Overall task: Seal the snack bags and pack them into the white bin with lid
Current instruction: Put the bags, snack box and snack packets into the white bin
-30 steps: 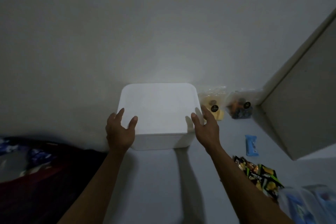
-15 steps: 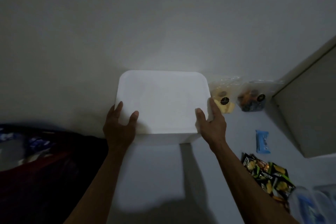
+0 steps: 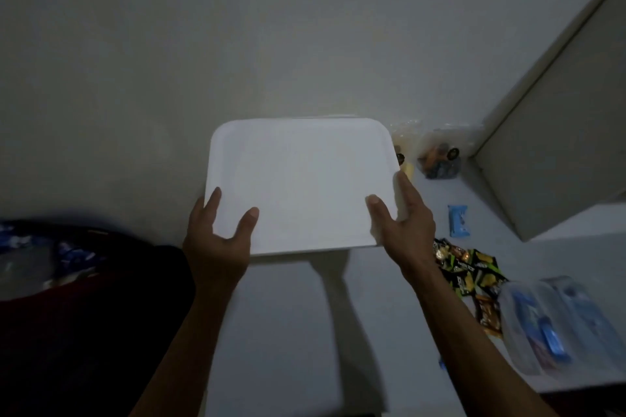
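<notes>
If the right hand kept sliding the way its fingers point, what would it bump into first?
Probably the clear snack bag by the wall, just past the fingertips of the right hand gripping the lid; depth is unclear.

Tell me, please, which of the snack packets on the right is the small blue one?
The small blue packet lies alone, beyond the green-and-black packets and nearer than the two clear bags by the wall.
</notes>
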Demonstrator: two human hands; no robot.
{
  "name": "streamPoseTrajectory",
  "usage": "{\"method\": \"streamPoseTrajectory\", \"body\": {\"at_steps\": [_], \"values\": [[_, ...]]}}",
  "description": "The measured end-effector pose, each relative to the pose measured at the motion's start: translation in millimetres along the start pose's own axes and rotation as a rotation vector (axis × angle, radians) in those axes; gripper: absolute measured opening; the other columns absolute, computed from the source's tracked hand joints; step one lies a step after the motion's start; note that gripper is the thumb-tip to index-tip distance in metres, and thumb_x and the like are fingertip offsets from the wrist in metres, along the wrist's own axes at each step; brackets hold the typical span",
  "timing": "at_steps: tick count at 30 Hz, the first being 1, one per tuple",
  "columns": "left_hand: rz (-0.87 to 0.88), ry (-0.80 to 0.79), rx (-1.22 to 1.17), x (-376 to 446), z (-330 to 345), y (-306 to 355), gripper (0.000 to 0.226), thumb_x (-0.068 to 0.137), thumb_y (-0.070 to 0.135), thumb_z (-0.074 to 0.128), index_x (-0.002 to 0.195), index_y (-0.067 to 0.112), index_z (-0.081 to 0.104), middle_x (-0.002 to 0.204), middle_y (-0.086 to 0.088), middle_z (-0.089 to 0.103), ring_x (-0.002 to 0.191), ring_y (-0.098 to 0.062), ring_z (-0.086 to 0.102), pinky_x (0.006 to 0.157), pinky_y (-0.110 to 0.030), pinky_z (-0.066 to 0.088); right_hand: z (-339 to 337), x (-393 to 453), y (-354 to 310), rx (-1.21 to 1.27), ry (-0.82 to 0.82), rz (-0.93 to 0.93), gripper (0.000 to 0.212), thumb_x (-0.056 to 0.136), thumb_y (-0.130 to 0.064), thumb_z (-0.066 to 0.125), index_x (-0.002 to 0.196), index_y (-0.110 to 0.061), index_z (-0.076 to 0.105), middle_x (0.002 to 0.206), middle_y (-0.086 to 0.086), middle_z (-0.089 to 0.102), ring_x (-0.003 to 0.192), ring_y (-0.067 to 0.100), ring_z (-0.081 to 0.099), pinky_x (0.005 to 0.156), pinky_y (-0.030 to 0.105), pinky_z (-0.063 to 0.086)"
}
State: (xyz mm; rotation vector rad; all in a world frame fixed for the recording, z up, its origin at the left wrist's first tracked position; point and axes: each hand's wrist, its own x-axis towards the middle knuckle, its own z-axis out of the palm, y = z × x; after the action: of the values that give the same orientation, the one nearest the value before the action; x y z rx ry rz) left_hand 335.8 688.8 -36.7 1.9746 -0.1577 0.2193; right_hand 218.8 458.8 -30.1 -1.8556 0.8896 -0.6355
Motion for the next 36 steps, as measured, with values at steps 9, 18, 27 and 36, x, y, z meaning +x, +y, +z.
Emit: {"method": "streamPoseTrajectory", "body": {"at_steps": [9, 18, 27, 36], "values": [[-0.253, -0.204, 0.193, -128.5, -60.7, -45.0, 0.076, 0.076, 0.042, 0.079, 0.143, 0.026, 0.048, 0.150, -0.002, 0.043, 0.133, -0.024, 0.044, 0.107, -0.038, 0.037, -36.3, -140.5, 64.0, -0.061, -0.038, 0.111, 0.077, 0.084, -0.045, 0.072, 0.150, -0.027, 0.036, 0.150, -0.009, 0.042, 0.134, 0.009, 0.040, 0.108, 0.037, 0.042], [-0.409, -0.416, 0.295, -167.2, -21.7, -113.4, 0.088, 0.076, 0.045, 0.078, 0.150, 0.021, 0.037, 0.157, -0.008, 0.032, 0.142, -0.027, 0.032, 0.115, -0.039, 0.027, -20.5, -153.1, 149.3, -0.133, -0.127, 0.252, 0.080, 0.084, -0.040, 0.073, 0.151, -0.017, 0.034, 0.154, 0.000, 0.039, 0.131, 0.001, 0.032, 0.107, 0.021, 0.027], [-0.335, -0.407, 0.533, -174.7, 21.3, -167.4, 0.088, 0.078, 0.053, 0.073, 0.150, 0.020, 0.034, 0.152, -0.014, 0.034, 0.140, -0.033, 0.028, 0.114, -0.050, 0.029, 4.1, -132.4, 217.0, -0.312, -0.134, 0.203, 0.083, 0.084, -0.054, 0.068, 0.149, -0.013, 0.036, 0.148, 0.007, 0.047, 0.137, 0.025, 0.043, 0.114, 0.044, 0.032], [-0.230, -0.405, 0.676, -186.9, 29.2, -173.2, 0.086, 0.085, 0.053, 0.064, 0.152, 0.014, 0.029, 0.158, -0.016, 0.025, 0.144, -0.034, 0.018, 0.117, -0.050, 0.020, 10.1, -136.0, 231.9, -0.444, -0.197, 0.175, 0.083, 0.090, -0.059, 0.054, 0.155, -0.018, 0.022, 0.162, 0.005, 0.024, 0.151, 0.020, 0.014, 0.121, 0.046, 0.006]]}}
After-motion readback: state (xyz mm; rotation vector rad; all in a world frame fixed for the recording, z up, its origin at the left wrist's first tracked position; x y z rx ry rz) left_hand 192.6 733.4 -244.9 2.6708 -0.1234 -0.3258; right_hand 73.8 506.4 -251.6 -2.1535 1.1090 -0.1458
